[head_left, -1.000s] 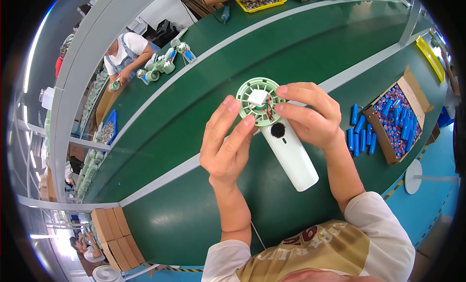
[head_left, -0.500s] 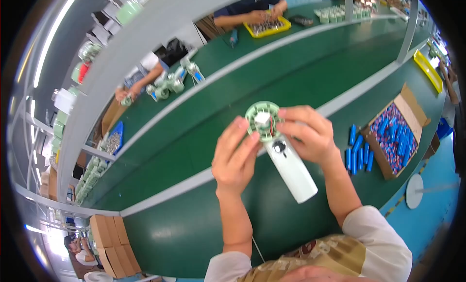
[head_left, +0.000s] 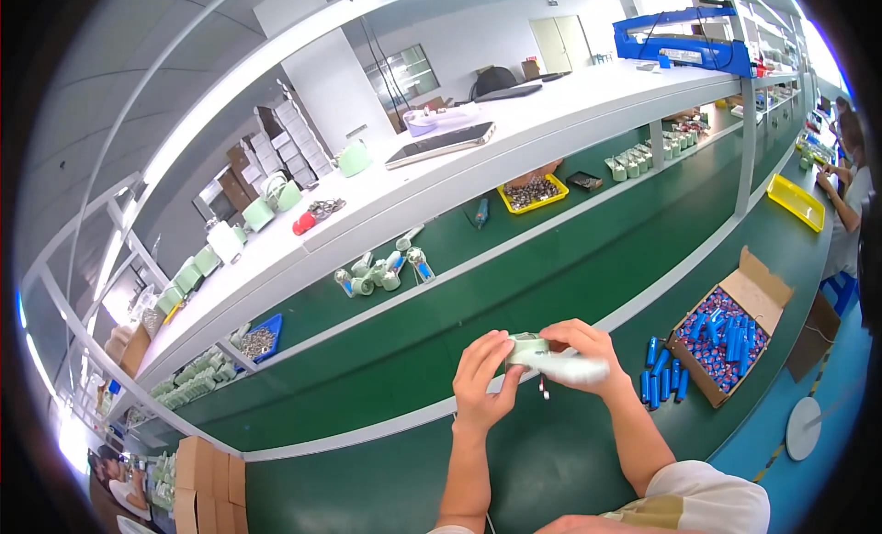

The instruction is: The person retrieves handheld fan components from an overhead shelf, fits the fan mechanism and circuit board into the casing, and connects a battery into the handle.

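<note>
Between my hands is a partly assembled handheld fan with a pale green round head (head_left: 527, 351) and a white handle (head_left: 577, 369). The handle is smeared by motion and points right. My left hand (head_left: 481, 380) grips the left side of the head between thumb and fingers. Closed around the other side, my right hand (head_left: 588, 348) is partly covered by the handle. Thin wires (head_left: 544, 389) with a small white end dangle below the head. The fan is off the green bench, and the inside of its head is mostly turned out of sight.
On the right, an open carton (head_left: 721, 337) holds blue cylindrical batteries, with several loose batteries (head_left: 663, 376) beside it. A yellow tray (head_left: 796, 203) lies farther back. Past a metal rail (head_left: 404, 424) stand green fan parts (head_left: 377, 272). A white shelf (head_left: 432, 180) crosses above; brown cartons (head_left: 209, 483) stand left.
My view has tilted up, bringing the upper shelf into sight. The fan has turned in my hands: its open head faced me before, and the handle has swung from pointing down to pointing right.
</note>
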